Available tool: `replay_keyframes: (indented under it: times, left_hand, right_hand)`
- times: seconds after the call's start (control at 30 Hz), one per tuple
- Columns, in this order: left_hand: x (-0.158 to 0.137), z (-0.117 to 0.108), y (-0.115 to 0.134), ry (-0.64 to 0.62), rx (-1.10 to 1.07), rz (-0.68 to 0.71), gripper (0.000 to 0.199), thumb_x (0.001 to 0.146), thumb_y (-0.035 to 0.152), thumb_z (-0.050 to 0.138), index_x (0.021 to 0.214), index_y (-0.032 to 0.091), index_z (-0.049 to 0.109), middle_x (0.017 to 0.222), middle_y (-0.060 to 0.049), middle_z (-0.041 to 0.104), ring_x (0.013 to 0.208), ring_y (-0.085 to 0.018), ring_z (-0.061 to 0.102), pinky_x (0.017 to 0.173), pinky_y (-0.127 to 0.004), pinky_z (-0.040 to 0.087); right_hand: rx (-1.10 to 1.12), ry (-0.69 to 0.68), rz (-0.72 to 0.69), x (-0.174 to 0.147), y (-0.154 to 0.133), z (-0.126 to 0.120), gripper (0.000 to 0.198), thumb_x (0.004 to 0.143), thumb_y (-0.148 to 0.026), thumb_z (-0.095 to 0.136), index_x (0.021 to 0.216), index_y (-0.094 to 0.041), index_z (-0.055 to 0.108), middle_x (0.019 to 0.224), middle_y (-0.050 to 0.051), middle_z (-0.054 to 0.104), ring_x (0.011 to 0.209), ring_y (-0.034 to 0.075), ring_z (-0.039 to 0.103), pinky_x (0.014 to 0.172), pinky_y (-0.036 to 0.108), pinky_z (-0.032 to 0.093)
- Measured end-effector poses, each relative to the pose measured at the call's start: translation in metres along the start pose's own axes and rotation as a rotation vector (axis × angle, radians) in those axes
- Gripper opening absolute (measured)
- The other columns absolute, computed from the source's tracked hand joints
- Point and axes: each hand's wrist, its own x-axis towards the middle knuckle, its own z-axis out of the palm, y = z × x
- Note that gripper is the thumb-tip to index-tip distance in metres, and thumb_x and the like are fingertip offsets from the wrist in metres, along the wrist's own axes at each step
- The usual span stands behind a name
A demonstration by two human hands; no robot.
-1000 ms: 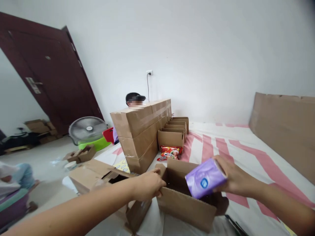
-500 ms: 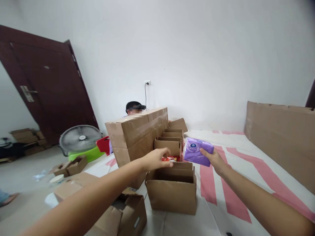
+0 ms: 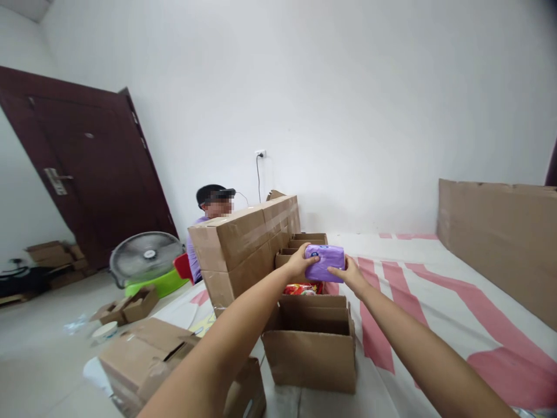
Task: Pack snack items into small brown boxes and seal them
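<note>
A purple soft pack of tissues (image 3: 325,264) is held level between my two hands. My left hand (image 3: 301,262) grips its left end, thumb across the front. On the right end, my right hand (image 3: 351,275) is closed with the thumb on the front face. Below and nearer to me stands an open cardboard box (image 3: 310,363), its inside dark. Just behind that box, red shiny packets (image 3: 302,288) show under the tissue pack. Farther back, more open boxes (image 3: 310,238) stand in a row, partly hidden by my left hand and the pack.
Stacked closed cartons (image 3: 243,241) form a wall on the left, with a person in a black cap (image 3: 213,194) behind it. A large cardboard panel (image 3: 496,244) stands at right. A fan (image 3: 145,261) and opened cartons (image 3: 139,354) lie to the left. Red-marked white sheeting (image 3: 418,325) covers the table.
My right hand has brought the tissue pack left, over the row of boxes. My left hand, empty before, has moved up and taken hold of its left end.
</note>
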Motion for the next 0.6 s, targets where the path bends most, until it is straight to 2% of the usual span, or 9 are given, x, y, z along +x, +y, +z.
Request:
replay_keyframes:
  times: [0.07,0.2,0.3,0.4,0.5,0.57,0.6]
  left_hand:
    - [-0.008,-0.001,0.005,0.021,0.014,0.018,0.079,0.07,0.038,0.08,0.136,0.019,0.041,0.12,-0.01,0.061,0.113,-0.026,0.057,0.102,-0.039,0.043]
    - [-0.039,0.01,0.039,0.039,0.07,0.069,0.082,0.07,0.039,0.079,0.14,0.024,0.039,0.123,-0.007,0.061,0.114,-0.027,0.057,0.105,-0.04,0.04]
    - [-0.082,0.024,0.071,0.042,0.156,0.161,0.081,0.074,0.044,0.075,0.143,0.028,0.035,0.126,-0.006,0.061,0.114,-0.029,0.059,0.101,-0.041,0.044]
    - [-0.14,0.043,0.086,-0.032,0.233,0.213,0.085,0.077,0.042,0.071,0.147,0.028,0.025,0.134,-0.01,0.056,0.117,-0.031,0.057,0.099,-0.042,0.046]
    - [-0.2,0.064,0.063,-0.196,0.32,0.171,0.094,0.077,0.034,0.071,0.15,0.027,0.012,0.138,-0.013,0.052,0.12,-0.033,0.053,0.098,-0.046,0.046]
    - [-0.231,0.076,0.03,-0.281,0.315,0.107,0.102,0.072,0.03,0.075,0.15,0.027,0.009,0.136,-0.014,0.052,0.12,-0.033,0.053,0.098,-0.046,0.046]
    - [-0.243,0.081,0.011,-0.28,0.249,0.067,0.103,0.07,0.027,0.077,0.149,0.026,0.012,0.134,-0.014,0.054,0.118,-0.032,0.055,0.099,-0.046,0.046]
  right_hand:
    - [0.034,-0.026,0.011,-0.008,-0.006,0.0,0.072,0.049,-0.044,0.088,0.107,-0.015,0.059,0.108,0.012,0.07,0.1,0.029,0.065,0.09,0.044,0.053]
    - [0.102,-0.066,0.01,-0.036,-0.036,-0.012,0.074,0.056,-0.045,0.085,0.117,-0.018,0.054,0.118,0.013,0.066,0.107,0.03,0.063,0.093,0.046,0.052]
    - [0.101,-0.081,-0.039,-0.076,-0.06,-0.029,0.074,0.063,-0.044,0.081,0.126,-0.022,0.049,0.126,0.011,0.062,0.113,0.03,0.06,0.096,0.046,0.051]
    - [-0.023,-0.185,-0.062,-0.134,-0.06,-0.049,0.062,0.074,-0.05,0.072,0.126,-0.023,0.053,0.124,0.011,0.064,0.112,0.033,0.061,0.095,0.051,0.052]
    - [-0.133,-0.296,-0.032,-0.196,-0.034,-0.068,0.063,0.074,-0.056,0.068,0.127,-0.024,0.054,0.126,0.012,0.063,0.115,0.036,0.058,0.096,0.053,0.049]
    - [-0.191,-0.404,0.009,-0.228,-0.011,-0.078,0.077,0.07,-0.061,0.069,0.136,-0.027,0.047,0.13,0.012,0.059,0.119,0.039,0.055,0.096,0.053,0.048]
    - [-0.209,-0.462,0.045,-0.24,-0.001,-0.082,0.082,0.069,-0.064,0.068,0.139,-0.028,0.044,0.13,0.012,0.059,0.12,0.04,0.054,0.095,0.052,0.048]
